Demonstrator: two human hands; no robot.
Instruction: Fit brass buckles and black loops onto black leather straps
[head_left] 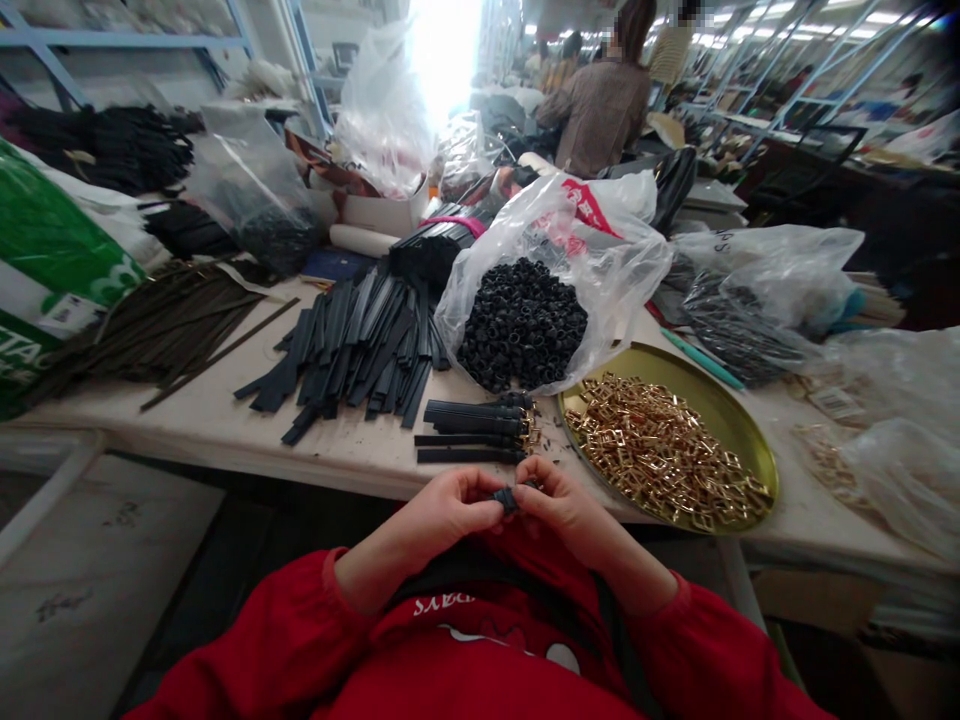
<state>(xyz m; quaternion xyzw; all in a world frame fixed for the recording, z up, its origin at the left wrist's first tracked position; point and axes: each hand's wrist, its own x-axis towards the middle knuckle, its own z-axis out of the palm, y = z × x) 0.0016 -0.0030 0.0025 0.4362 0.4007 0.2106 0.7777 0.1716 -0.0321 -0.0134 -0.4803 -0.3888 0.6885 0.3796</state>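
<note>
Between my two hands, just off the table's front edge, is a short dark strap (506, 498). My left hand (459, 500) pinches it from the left with thumb and fingertips. From the right, my right hand (553, 500) closes on its other end, and the fingers hide most of that end. Just beyond my hands lies a small stack of black straps (472, 418) with gold buckles (534, 432) at their right ends. A clear plastic bag (622, 280) behind them holds many small black loops (521, 325). To the right, a round gold tray (766, 468) carries a heap of gold buckles (667, 450).
A fanned pile of black strips (360, 345) covers the table's middle left, with brown strips (161, 320) further left. A green bag (60, 260) stands at the left edge. More plastic bags (765, 270) and a teal tool (701, 358) lie right. A person (606, 105) is in the background.
</note>
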